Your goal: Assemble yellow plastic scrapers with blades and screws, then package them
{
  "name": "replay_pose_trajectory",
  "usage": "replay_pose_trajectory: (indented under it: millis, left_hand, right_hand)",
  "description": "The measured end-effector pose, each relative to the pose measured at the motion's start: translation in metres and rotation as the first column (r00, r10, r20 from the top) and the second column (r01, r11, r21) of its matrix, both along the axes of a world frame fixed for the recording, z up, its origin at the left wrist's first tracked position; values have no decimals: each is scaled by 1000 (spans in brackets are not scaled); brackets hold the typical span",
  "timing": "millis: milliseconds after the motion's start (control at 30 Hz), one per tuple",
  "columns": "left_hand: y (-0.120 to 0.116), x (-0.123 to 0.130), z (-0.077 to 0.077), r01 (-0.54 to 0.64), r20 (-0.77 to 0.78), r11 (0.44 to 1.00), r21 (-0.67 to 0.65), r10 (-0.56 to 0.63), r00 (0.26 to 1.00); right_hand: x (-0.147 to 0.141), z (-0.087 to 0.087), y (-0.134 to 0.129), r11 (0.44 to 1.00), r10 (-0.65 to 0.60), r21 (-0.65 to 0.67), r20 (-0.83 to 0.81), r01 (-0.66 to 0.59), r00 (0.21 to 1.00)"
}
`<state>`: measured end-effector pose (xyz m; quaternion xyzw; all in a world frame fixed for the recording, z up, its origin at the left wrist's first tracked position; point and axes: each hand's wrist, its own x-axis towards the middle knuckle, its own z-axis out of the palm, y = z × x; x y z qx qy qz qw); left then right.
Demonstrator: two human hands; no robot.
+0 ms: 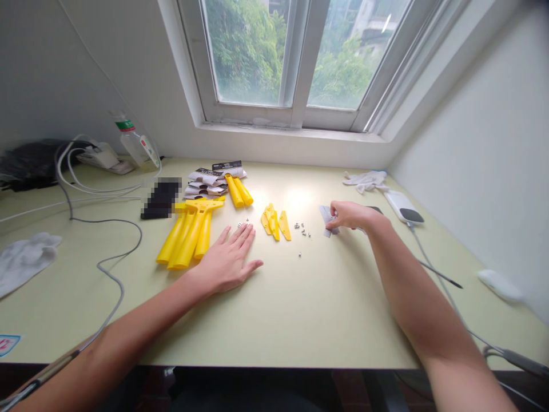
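Note:
My left hand [231, 257] lies flat on the table, fingers stretched, its tips by a few small metal nuts [239, 225]. Left of it rest several yellow plastic scraper handles [189, 240], one with a wide T-shaped head. At right, my right hand [349, 216] is closed in a pinch on a thin grey metal piece [325, 214]; more grey flat pieces lie under the fingers, partly hidden. Between the hands are several flat yellow plastic pieces [274, 224] with slanted ends and a scatter of small screws [303, 232]. One screw [299, 254] sits apart, nearer me.
Behind the handles are two yellow tubes [238, 191] and stacked card packaging [206, 183]. A dark, blurred-out phone-like object [163, 197], cables [122, 280] and a plastic bottle [134, 146] stand left. At right are a white glove [365, 180], a white power bank [403, 207] and a mouse [500, 285].

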<state>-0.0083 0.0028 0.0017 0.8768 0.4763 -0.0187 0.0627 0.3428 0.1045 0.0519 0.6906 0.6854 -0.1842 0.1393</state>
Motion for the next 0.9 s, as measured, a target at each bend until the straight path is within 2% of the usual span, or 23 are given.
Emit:
replay_pose_trajectory:
  millis: [200, 300, 400, 500, 600, 700, 767, 833, 900]
  left_hand:
    - [11, 5, -3, -73, -11, 997, 11, 73, 997]
    - [15, 6, -7, -81, -4, 996, 43, 81, 997]
    - [13, 6, -8, -72, 20, 993, 98, 71, 997]
    - [9, 6, -9, -53, 49, 988, 144, 47, 998]
    - [6, 5, -12, -29, 70, 989, 146, 19, 997]
    - [6, 6, -13, 6, 113, 991, 133, -21, 993]
    - [3, 9, -7, 59, 179, 988, 142, -84, 980]
    - [-10, 15, 7, 155, 298, 973, 170, -200, 933]
    - [-38, 18, 27, 271, 477, 938, 215, -343, 809]
  right_hand:
    - [-3, 7, -1, 996, 51, 74, -24, -49, 998]
    - [-24, 13, -11, 988, 136, 78, -70, -131, 988]
    - [-55, 16, -28, 963, 268, 11, -93, -268, 959]
    - [-79, 13, -42, 939, 336, -44, -87, -340, 938]
    - [-84, 6, -43, 938, 338, -58, -71, -343, 938]
    - [-78, 2, -35, 951, 309, -19, -29, -310, 951]
    - [-72, 2, -30, 958, 287, 20, 2, -287, 958]
    - [-68, 4, -27, 960, 273, 54, 18, -273, 962]
    - [-66, 8, -28, 958, 274, 81, 14, -274, 962]
